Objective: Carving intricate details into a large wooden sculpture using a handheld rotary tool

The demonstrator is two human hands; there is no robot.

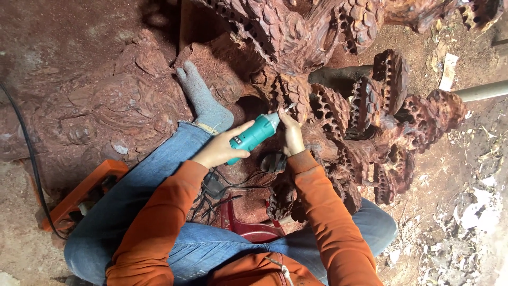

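My left hand grips the body of a teal handheld rotary tool, whose tip points up and right at a large reddish-brown wood carving with lotus-pod shapes. My right hand pinches the tool's front end near the bit and rests against the carved wood. Both arms wear orange sleeves. My legs in blue jeans are spread around the work, and my left foot in a grey sock rests on the carving.
A black cable runs along the left over the dusty ground. An orange object lies by my left leg. A red plastic stool and black cords sit between my legs. A grey pipe and litter lie at right.
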